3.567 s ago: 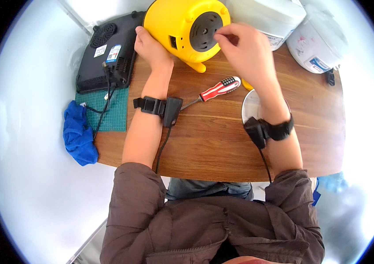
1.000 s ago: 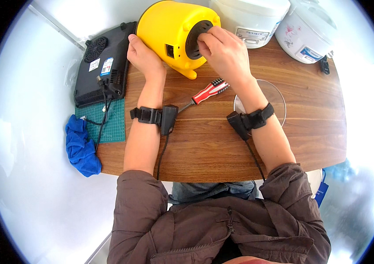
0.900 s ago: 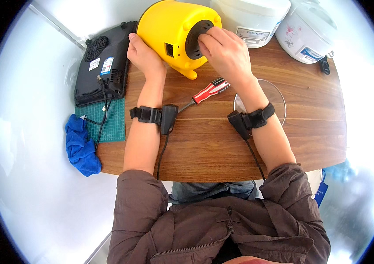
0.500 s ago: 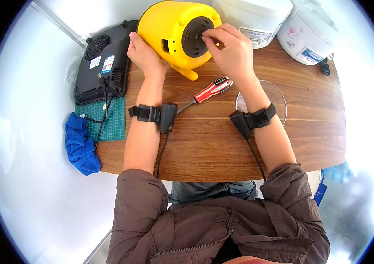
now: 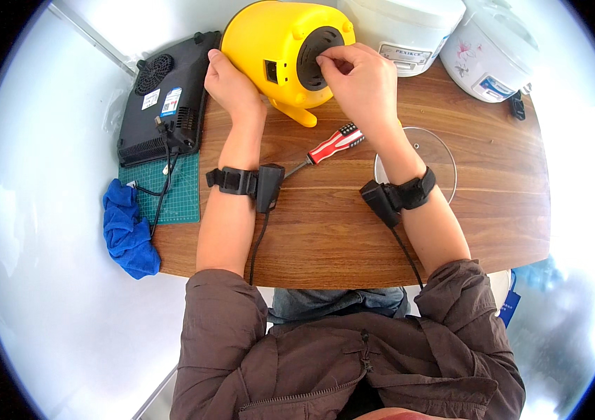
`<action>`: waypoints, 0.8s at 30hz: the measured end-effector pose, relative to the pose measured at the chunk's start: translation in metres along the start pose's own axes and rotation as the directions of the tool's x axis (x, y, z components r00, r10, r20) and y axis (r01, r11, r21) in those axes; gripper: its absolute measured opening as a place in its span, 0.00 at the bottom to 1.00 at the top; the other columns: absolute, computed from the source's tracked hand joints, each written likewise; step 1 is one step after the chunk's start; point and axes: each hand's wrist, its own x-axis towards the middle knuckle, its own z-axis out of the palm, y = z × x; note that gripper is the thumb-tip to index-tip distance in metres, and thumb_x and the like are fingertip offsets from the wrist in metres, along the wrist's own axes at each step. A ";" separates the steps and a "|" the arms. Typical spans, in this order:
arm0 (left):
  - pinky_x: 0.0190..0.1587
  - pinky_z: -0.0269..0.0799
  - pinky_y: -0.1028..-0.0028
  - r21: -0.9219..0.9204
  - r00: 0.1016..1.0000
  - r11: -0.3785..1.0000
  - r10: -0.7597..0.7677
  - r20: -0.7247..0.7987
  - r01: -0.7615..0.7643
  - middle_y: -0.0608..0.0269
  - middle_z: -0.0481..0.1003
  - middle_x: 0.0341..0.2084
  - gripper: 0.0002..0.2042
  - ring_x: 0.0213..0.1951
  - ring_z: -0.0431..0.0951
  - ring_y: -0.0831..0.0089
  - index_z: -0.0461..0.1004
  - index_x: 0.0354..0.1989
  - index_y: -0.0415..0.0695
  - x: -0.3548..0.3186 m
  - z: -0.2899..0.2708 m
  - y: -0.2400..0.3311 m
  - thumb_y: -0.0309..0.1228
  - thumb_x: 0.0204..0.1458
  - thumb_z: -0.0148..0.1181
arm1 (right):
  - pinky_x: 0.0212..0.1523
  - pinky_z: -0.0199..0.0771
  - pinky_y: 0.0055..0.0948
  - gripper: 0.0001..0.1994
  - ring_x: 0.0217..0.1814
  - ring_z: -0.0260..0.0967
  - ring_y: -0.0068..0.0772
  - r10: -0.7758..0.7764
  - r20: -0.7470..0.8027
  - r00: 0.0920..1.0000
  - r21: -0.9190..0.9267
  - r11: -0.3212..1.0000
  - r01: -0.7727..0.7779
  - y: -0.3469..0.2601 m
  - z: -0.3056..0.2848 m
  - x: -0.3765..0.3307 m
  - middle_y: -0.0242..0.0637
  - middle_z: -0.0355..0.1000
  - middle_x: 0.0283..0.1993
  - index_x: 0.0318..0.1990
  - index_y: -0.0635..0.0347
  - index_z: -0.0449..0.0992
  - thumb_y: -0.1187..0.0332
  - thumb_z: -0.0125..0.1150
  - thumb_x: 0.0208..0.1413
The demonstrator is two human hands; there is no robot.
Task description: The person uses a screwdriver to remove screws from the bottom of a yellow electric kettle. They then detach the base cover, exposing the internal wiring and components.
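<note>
A yellow electric pot lies tilted on its side at the far middle of the table, its round black base plate turned toward the right. My left hand is closed against the pot's near left side and steadies it; part of its fingers is hidden behind the pot. Thumb and fingers of my right hand are pinched together at the middle of the base plate. Whatever sits between those fingertips is too small or hidden to make out. Below the pot, a screwdriver with a red and white handle lies between my forearms.
An upturned black cooktop with a cable rests at the left, partly over a green cutting mat. Beside it is a blue cloth. Two white rice cookers stand at the far right. A glass lid lies under my right forearm.
The yellow pot has turned slightly, its socket and base plate shifting a little to the right. My right hand has moved slightly left, still pinched at the plate.
</note>
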 end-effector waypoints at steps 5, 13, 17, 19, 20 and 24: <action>0.32 0.67 0.74 -0.012 1.000 1.000 0.022 0.006 -0.022 0.68 0.75 0.25 0.22 0.27 0.72 0.80 0.72 0.30 0.40 0.000 0.000 -0.002 0.42 0.73 0.42 | 0.38 0.80 0.38 0.06 0.33 0.79 0.47 0.046 0.019 0.999 -0.002 0.999 -0.046 -0.001 0.001 -0.001 0.43 0.80 0.31 0.33 0.60 0.85 0.68 0.69 0.51; 0.41 0.76 0.72 0.011 0.998 1.000 -0.002 0.059 0.001 0.60 0.80 0.37 0.20 0.36 0.81 0.73 0.75 0.42 0.36 0.004 -0.006 -0.005 0.40 0.73 0.42 | 0.36 0.79 0.39 0.02 0.34 0.77 0.44 -0.449 0.012 0.893 -0.238 0.866 0.439 0.015 0.001 0.004 0.36 0.75 0.32 0.31 0.57 0.79 0.71 0.67 0.50; 0.40 0.76 0.72 -0.014 0.998 1.000 -0.015 0.062 0.015 0.60 0.80 0.37 0.19 0.36 0.81 0.73 0.75 0.41 0.37 0.005 -0.007 -0.006 0.40 0.72 0.43 | 0.34 0.79 0.33 0.04 0.33 0.77 0.41 -0.582 0.056 0.811 -0.301 0.765 0.569 0.015 -0.005 0.007 0.34 0.76 0.34 0.34 0.57 0.83 0.74 0.70 0.49; 0.41 0.77 0.72 -0.021 0.998 1.000 -0.020 0.060 0.021 0.60 0.81 0.37 0.19 0.36 0.81 0.73 0.75 0.41 0.37 0.006 -0.007 -0.006 0.40 0.72 0.43 | 0.35 0.79 0.37 0.03 0.34 0.77 0.43 -0.475 -0.013 0.880 -0.194 0.865 0.463 0.013 -0.003 0.004 0.35 0.76 0.33 0.33 0.56 0.82 0.72 0.69 0.51; 0.41 0.77 0.72 -0.021 0.998 1.000 -0.022 0.058 0.023 0.60 0.81 0.37 0.19 0.37 0.81 0.72 0.75 0.41 0.36 0.007 -0.007 -0.007 0.40 0.72 0.43 | 0.36 0.79 0.39 0.02 0.34 0.77 0.44 -0.415 -0.042 0.909 -0.136 0.904 0.406 0.012 -0.002 0.003 0.35 0.76 0.33 0.33 0.56 0.82 0.71 0.68 0.51; 0.42 0.77 0.71 0.003 0.998 1.000 -0.022 0.062 0.022 0.59 0.81 0.38 0.19 0.38 0.81 0.72 0.76 0.42 0.36 0.004 -0.006 -0.003 0.40 0.72 0.44 | 0.37 0.79 0.39 0.04 0.33 0.77 0.47 -0.235 0.008 0.972 -0.059 0.970 0.235 0.011 -0.003 0.002 0.38 0.77 0.32 0.34 0.56 0.84 0.70 0.69 0.51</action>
